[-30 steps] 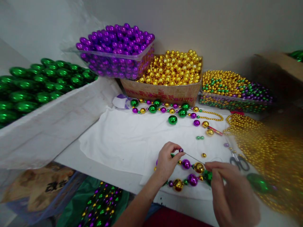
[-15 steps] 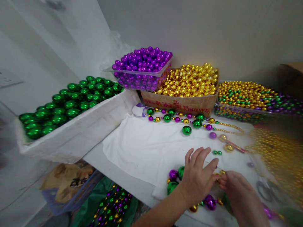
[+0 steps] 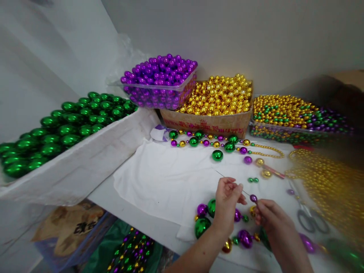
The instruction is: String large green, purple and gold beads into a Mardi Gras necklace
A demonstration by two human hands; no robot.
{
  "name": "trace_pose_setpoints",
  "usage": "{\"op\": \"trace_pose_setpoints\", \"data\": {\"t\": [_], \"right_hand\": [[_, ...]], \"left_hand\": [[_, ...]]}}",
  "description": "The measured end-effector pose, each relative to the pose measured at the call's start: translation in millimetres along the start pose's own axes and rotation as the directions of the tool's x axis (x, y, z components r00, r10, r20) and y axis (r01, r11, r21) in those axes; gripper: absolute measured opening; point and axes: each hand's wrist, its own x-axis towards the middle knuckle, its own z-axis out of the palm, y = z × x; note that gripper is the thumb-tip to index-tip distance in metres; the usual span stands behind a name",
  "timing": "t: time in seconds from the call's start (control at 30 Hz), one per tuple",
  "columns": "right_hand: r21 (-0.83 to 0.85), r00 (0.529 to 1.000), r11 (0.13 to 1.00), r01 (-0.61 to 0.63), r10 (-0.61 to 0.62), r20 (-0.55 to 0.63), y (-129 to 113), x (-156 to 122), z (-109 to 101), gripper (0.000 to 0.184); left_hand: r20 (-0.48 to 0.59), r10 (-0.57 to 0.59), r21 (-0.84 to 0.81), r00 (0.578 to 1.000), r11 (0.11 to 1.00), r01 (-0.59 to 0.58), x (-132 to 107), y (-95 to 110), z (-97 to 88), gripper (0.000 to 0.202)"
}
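My left hand (image 3: 227, 203) pinches a long thin needle (image 3: 220, 173), whose far end points up and left over the cloth. On the needle's other side sits a small purple bead (image 3: 253, 198), and my right hand (image 3: 271, 220) has its thumb and fingers closed at that bead. Below and around both hands lies a strand of large beads, with a green bead (image 3: 202, 227), a purple bead (image 3: 245, 239) and a gold bead (image 3: 226, 245) showing. My hands cover part of this strand.
Behind stand a white foam box (image 3: 113, 146) of green beads, a clear tub (image 3: 159, 91) of purple beads and a cardboard box (image 3: 204, 123) of gold beads. A finished-looking bead necklace (image 3: 206, 143) lies on the white cloth (image 3: 148, 174). Scissors (image 3: 311, 220) rest at right.
My left hand's spread fingers have closed on the needle, and the purple bead on it now shows. The hands have moved apart slightly. The view has shifted right.
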Motion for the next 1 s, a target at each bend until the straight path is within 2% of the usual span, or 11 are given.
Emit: {"op": "trace_pose_setpoints", "data": {"t": [0.13,0.23,0.4,0.5,0.63,0.73,0.77,0.8,0.9,0.93,1.0], "right_hand": [[-0.279,0.996,0.956,0.089,-0.085,0.027,-11,-3,-2,0.039],[-0.411,0.974,0.884,0.224,-0.201,0.100,-15,-5,-3,0.051],[-0.558,0.889,0.699,0.447,-0.417,0.190,-13,-6,6,0.026],[-0.654,0.854,0.586,0.477,-0.484,0.189,-12,-2,9,0.023],[-0.713,0.834,0.526,0.464,-0.530,0.151,-16,-1,4,0.016],[-0.742,0.790,0.478,0.470,-0.602,0.113,-21,-3,0,0.017],[-0.730,0.787,0.503,0.463,-0.613,0.076,-22,-3,0,0.017],[-0.692,0.804,0.572,0.441,-0.594,0.022,-23,-4,2,0.018],[-0.314,0.921,0.912,0.263,-0.335,-0.200,-24,-6,10,0.025],[-0.154,0.943,0.967,0.202,-0.235,-0.237,-23,-6,14,0.028],[0.063,0.954,0.985,0.158,-0.136,-0.265,-21,-5,21,0.033]], "left_hand": [[0.088,-0.009,0.129,0.996,0.992,-0.003,3,1,2.7,0.018],[0.136,-0.019,0.199,0.991,0.980,-0.008,4,2,3.0,0.018],[0.169,-0.032,0.236,0.985,0.972,-0.009,4,-1,-0.7,0.016],[0.150,-0.030,0.255,0.988,0.967,-0.010,6,-1,-3.0,0.015],[0.145,-0.023,0.236,0.989,0.972,-0.012,6,-1,-3.7,0.016],[0.137,-0.070,0.142,0.988,0.989,0.050,6,-2,-3.0,0.021],[0.133,-0.095,0.084,0.987,0.993,0.084,6,-2,-2.7,0.023],[0.133,-0.122,0.017,0.984,0.993,0.121,7,-3,-2.4,0.025],[0.159,-0.213,-0.187,0.964,0.952,0.241,10,-5,-0.4,0.028],[0.173,-0.242,-0.236,0.955,0.931,0.279,11,-6,0.6,0.028],[0.194,-0.292,-0.298,0.936,0.892,0.340,13,-9,3.1,0.028]]}}
